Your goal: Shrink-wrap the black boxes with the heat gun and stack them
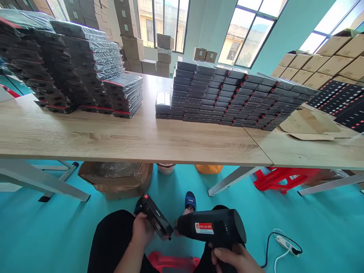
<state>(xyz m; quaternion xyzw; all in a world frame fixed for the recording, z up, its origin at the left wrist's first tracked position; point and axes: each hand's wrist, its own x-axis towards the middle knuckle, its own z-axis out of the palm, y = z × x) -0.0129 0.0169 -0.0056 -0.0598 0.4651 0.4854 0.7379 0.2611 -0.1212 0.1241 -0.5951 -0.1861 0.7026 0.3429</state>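
My left hand (pixel 142 229) is closed around a slim black box (pixel 155 217) with a small red end mark, tilted down to the right above my lap. In my right hand (pixel 231 258) is a black heat gun (pixel 212 226) with a red and white label, its fingers wrapped round the handle. The nozzle points left, close to the lower end of the box. Whether the two touch I cannot tell.
Ahead runs a wooden table (pixel 170 142) with film-wrapped black boxes (pixel 93 68) stacked left and more black boxes (pixel 227 94) right. Flattened cardboard (pixel 313 123) lies at the right. Below are an open carton (pixel 122 182), a red stool (pixel 284 180) and a power strip (pixel 286 243).
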